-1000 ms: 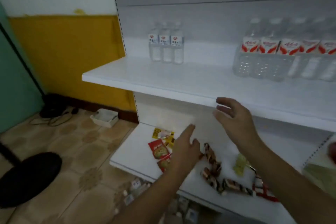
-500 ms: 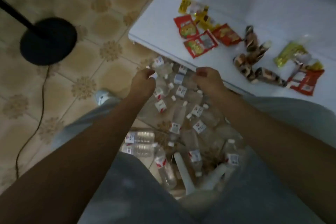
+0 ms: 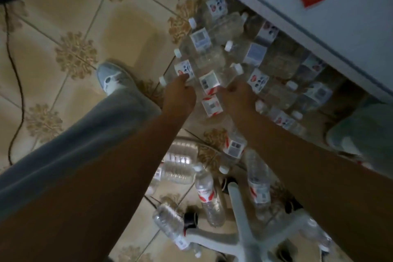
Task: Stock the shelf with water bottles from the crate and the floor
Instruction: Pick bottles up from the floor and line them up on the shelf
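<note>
Where bottles (image 3: 214,57) litter tiled floor (image 3: 63,34) beside shelf (image 3: 331,27), both grips seemingly clutch bottles.

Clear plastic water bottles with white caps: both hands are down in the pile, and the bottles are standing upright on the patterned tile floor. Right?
Not quite. In the head view the clear plastic water bottles lie on their sides in a loose pile, not upright. The rest holds: the left hand and the right hand are both down in the pile on the patterned tile floor.
</note>
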The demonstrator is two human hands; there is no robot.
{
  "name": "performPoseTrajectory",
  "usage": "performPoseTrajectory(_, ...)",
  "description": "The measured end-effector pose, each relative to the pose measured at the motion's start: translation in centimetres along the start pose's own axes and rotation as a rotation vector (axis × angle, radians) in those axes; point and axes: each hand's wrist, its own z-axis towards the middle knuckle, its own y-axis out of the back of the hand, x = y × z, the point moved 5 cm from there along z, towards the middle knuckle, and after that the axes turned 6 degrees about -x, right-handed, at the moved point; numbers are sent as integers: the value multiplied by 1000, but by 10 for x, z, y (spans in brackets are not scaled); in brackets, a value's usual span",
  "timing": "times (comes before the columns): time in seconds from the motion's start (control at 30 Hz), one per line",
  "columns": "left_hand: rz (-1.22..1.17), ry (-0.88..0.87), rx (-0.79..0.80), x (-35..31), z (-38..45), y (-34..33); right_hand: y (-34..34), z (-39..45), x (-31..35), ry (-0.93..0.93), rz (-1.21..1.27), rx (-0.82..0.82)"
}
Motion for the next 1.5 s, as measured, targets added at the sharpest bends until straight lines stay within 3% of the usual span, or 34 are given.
performPoseTrajectory(0.1,81,-85,70,-3,26,-11,-23,20,11,-194,193,68)
performPoseTrajectory(0.2,119,-133,168,-10,38,-29,-31,39,9,-213,214,15)
performPoseTrajectory(0.33,99,-155,119,-10,41,-37,-44,45,-1,-294,249,-27)
performPoseTrajectory(0.43,23,-153,71,-2,40,-35,-48,32,7,-158,334,-95)
performPoseTrajectory(0.57,-161,-53,-104,15,38,-13,-65,15,33,-10,339,-5)
performPoseTrajectory(0.67,-401,82,-99,29,27,-2,-65,5,64,146,188,56)
performPoseTrajectory(0.83,-684,103,-140,0,-1,21,-46,-26,124,534,-147,54)
performPoseTrajectory(1.03,-774,-222,-113,-120,-41,97,61,-102,200,737,50,-201)
performPoseTrajectory(1.23,-771,-625,-94,-239,-173,167,205,-248,279,1057,218,-399)
performPoseTrajectory(1.33,-910,-778,-68,-287,-254,196,277,-333,287,1169,252,-423)
performPoseTrajectory(1.43,-858,-979,-25,-328,-328,215,335,-404,268,1221,300,-435)
performPoseTrajectory(1.5,-804,-1074,-4,-346,-378,218,376,-444,253,1252,334,-528)
